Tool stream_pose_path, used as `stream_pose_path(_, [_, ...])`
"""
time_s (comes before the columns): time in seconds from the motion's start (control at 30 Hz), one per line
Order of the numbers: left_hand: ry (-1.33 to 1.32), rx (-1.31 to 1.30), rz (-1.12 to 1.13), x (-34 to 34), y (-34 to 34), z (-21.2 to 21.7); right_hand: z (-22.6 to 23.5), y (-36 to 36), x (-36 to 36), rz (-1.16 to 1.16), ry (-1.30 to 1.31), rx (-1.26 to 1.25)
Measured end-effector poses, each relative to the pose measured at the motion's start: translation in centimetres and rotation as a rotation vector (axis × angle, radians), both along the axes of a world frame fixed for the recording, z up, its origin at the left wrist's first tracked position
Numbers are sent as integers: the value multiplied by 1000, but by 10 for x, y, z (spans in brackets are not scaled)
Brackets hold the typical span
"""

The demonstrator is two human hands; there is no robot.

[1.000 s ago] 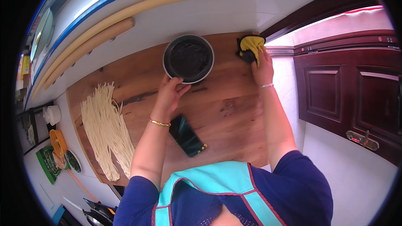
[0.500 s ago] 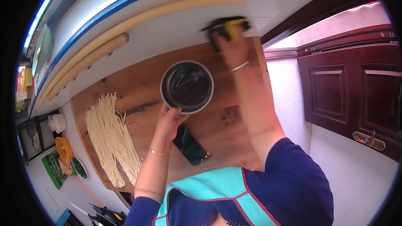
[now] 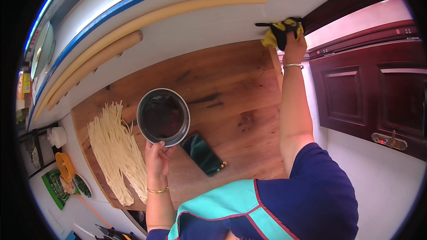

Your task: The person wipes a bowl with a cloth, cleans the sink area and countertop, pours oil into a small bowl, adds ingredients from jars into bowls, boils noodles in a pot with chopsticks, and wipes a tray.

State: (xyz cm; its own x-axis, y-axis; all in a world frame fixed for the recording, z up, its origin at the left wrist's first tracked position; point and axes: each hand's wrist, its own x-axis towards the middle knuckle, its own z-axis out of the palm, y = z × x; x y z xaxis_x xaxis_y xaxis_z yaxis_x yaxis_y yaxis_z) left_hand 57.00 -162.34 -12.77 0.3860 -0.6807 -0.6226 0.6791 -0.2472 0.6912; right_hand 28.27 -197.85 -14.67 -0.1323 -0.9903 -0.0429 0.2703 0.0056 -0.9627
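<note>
My left hand (image 3: pixel 159 155) grips the near rim of a round metal bowl (image 3: pixel 185 126), its inside dark and shiny; whether liquid is in it I cannot tell. The bowl is held above a wooden board (image 3: pixel 235 80). My right hand (image 3: pixel 294 46) is stretched far to the right, closed on a bunched black-and-yellow cloth (image 3: pixel 278 33) by the wall at the board's far right corner. A dark strip sticks out from the cloth to the left. Long noodles (image 3: pixel 116 151) lie in a bundle at the board's left. Near the bowl rests a flat dark-green rectangular thing (image 3: pixel 202 154) with small beads at one corner.
Two long rolling pins (image 3: pixel 178 8) (image 3: pixel 102 62) run along the wall beyond the board. At the right is a dark red panelled door (image 3: pixel 351 89) with a metal handle. An orange basket (image 3: pixel 65 165) and a green package (image 3: pixel 55 189) are at the lower left.
My right hand has carried the cloth right to the board's far corner. My left hand and the bowl have shifted left and nearer, uncovering more of the green thing.
</note>
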Motion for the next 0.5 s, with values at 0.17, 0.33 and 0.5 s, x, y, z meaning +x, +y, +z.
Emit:
stream_pose_path(0.17, [-5,-31,-40,0,-13,0,5,48,119,294,867,-585])
stream_pose_path(0.33, [-6,-25,-64,3,-10,-1,45,51,145,535,698,-262])
stream_pose_path(0.5, [11,-23,-38,-6,-16,-1,6,-5,13,-75,491,-273])
